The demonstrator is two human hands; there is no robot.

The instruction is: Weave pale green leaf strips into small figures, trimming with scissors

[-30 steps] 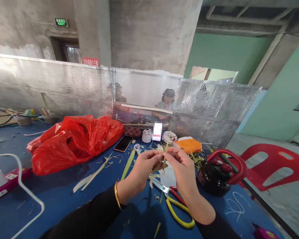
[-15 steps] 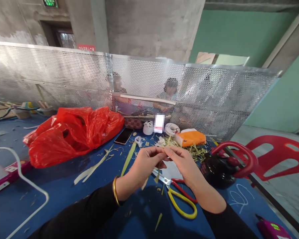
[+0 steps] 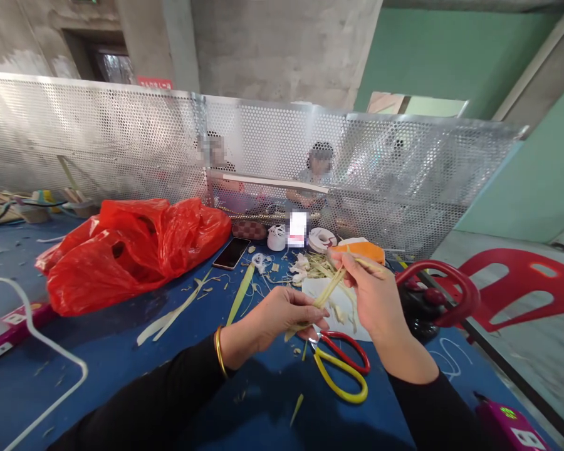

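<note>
Pale yellow-green plant strips [image 3: 331, 287], like dried leaf or husk, stretch between my two hands. My left hand [image 3: 282, 316], with a gold bangle at the wrist, pinches their lower end. Up and to the right, my right hand [image 3: 369, 291] grips the upper end, strands showing past its fingers. Scissors [image 3: 341, 369] with one red and one yellow handle lie below my hands, their blades mostly hidden under my left hand. Beneath the strips is a white sheet [image 3: 361, 326] with plant scraps on it.
A red plastic bag [image 3: 136, 250] and a phone [image 3: 232, 254] lie left. Behind my hands are a tissue pack [image 3: 369, 252], a tape roll [image 3: 321, 240] and plant scraps. A dark kettle [image 3: 416, 307] stands right. Two people sit beyond the perforated screen [image 3: 263, 144].
My hands were together and are now apart. The right hand has moved up and right, the left slightly down, with the strips now drawn out between them. The view has shifted a little.
</note>
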